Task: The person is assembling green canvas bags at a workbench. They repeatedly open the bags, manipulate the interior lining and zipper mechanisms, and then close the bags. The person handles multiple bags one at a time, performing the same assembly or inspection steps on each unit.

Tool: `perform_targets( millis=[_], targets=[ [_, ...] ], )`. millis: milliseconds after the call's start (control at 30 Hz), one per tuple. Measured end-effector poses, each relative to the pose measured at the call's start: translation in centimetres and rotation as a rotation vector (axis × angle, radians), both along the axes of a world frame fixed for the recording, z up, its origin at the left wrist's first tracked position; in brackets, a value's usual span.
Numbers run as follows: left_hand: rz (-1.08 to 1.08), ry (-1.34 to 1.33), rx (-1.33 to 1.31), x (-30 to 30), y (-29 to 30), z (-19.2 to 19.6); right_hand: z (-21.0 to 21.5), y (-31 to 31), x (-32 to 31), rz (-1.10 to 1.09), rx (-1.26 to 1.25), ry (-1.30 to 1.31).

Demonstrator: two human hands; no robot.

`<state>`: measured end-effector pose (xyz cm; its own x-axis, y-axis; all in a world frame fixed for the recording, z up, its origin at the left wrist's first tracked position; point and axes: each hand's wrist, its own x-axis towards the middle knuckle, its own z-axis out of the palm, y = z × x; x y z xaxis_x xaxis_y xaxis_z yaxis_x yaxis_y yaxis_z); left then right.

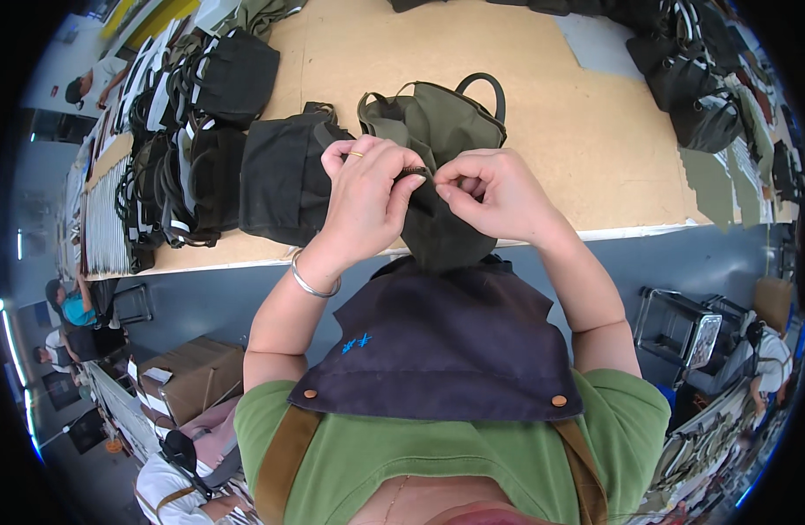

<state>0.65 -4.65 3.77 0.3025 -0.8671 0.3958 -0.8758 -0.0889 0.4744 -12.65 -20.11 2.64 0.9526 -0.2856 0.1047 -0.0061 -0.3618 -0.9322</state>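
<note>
An olive-green fabric bag (446, 118) with a dark loop handle (498, 96) lies in front of me at the table's near edge, its lower part hanging over it. My left hand (367, 188), with a ring and a bracelet, pinches the bag's fabric beside a short dark toothed strip that looks like a zipper (412, 171). Right at that strip's end, my right hand (498, 191) is closed, thumb and forefinger together. Whatever those fingertips hold is too small to make out. A black bag (284, 179) rests on the table just left of my left hand.
More black bags (236, 79) stand in rows along the tan table's (577, 157) left side, near a stack of thin sheets (108, 219). Dark bags (704, 118) and olive fabric pieces (713, 184) lie at the right. A metal-framed cart (682, 324) stands behind right; other people work around.
</note>
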Motion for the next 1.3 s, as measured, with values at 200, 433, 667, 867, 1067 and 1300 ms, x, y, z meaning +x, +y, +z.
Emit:
perform_targets(
  millis=[200, 433, 667, 867, 1067, 1300],
  targets=[
    [0.008, 0.020, -0.014, -0.4, 0.1, -0.3, 1.0, 0.3, -0.3, -0.055, -0.154, 0.118],
    [-0.021, 0.035, -0.020, -0.3, 0.2, -0.4, 0.3, 0.5, -0.6, -0.056, -0.140, 0.063],
    [-0.041, 0.038, -0.015, -0.2, 0.0, -0.1, 0.8, 0.6, -0.5, -0.075, -0.072, 0.079],
    [-0.070, 0.066, 0.026, 0.1, 0.1, 0.3, 0.4, 0.7, -0.1, -0.042, -0.087, 0.060],
    [-0.078, 0.124, 0.103, 1.3, 0.0, 0.5, 0.2, 0.6, 0.3, -0.015, -0.085, 0.070],
    [-0.072, 0.156, 0.107, 1.0, 0.2, 0.3, 0.0, 1.1, 0.2, -0.058, -0.112, 0.029]
  ],
)
